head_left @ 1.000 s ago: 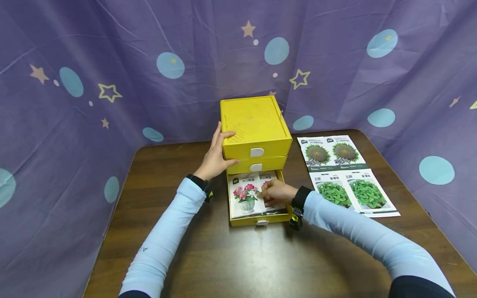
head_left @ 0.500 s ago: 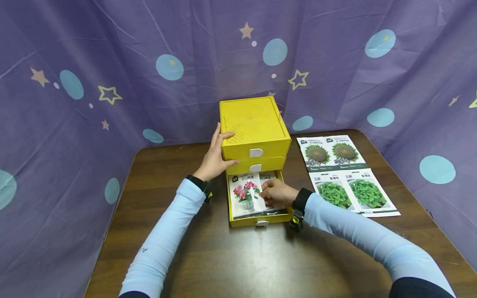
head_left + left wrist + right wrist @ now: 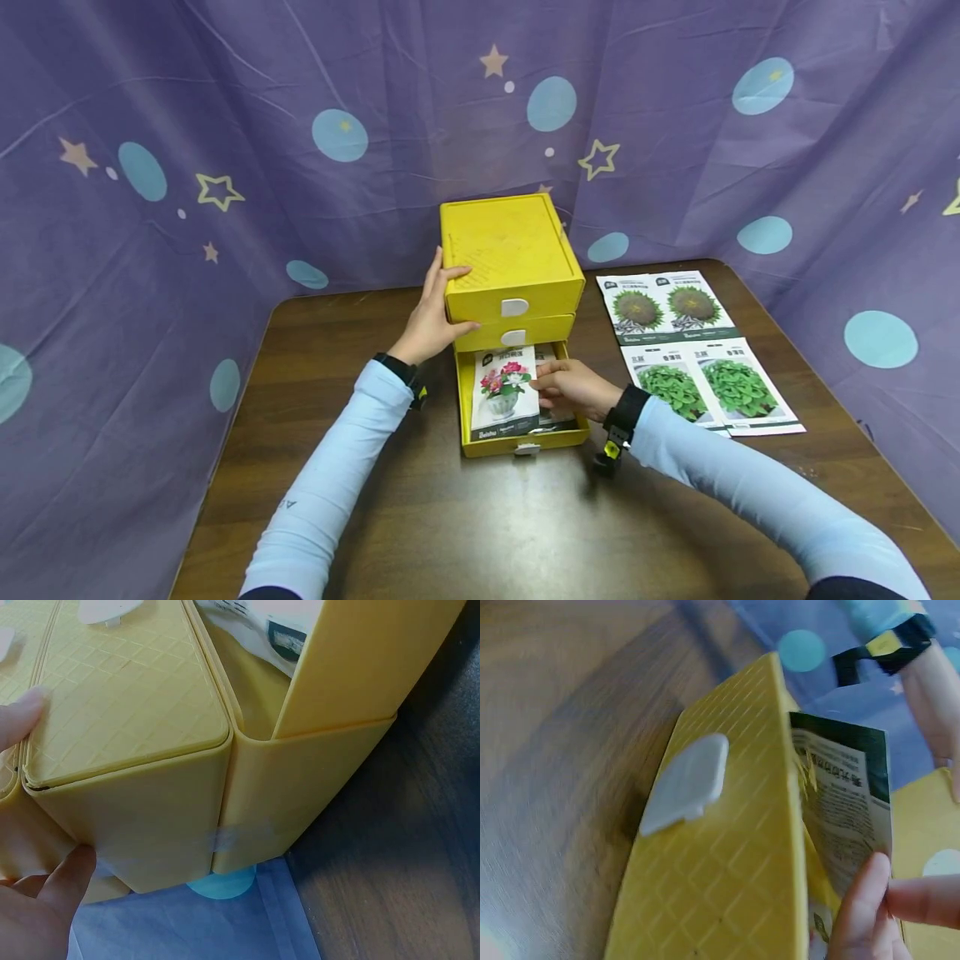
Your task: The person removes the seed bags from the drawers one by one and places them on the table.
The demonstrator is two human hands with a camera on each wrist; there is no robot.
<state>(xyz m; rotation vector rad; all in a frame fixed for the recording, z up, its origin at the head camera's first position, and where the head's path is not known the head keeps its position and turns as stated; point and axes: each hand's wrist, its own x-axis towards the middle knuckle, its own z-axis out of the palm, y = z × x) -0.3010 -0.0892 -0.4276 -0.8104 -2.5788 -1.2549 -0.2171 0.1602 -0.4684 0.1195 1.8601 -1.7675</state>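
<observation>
Pinching with thumb and fingertips, the right hand (image 3: pixel 572 387) has its grip on the edge of a flower seed packet (image 3: pixel 506 392), which tilts up out of the open bottom drawer (image 3: pixel 525 442) of a yellow drawer box (image 3: pixel 510 250); another packet lies flat in the drawer under that grip. Just above the grip sit the two closed drawers, each with a white pull tab (image 3: pixel 514 307). To the far side of the box from the grip, the left hand (image 3: pixel 431 312) rests with straight fingers against the box's side, thumb on the top edge, grasping nothing. Beyond the right wrist, on the brown tabletop (image 3: pixel 450 517), lie sunflower packets (image 3: pixel 663 307) and green-leaf packets (image 3: pixel 705 387), side by side
</observation>
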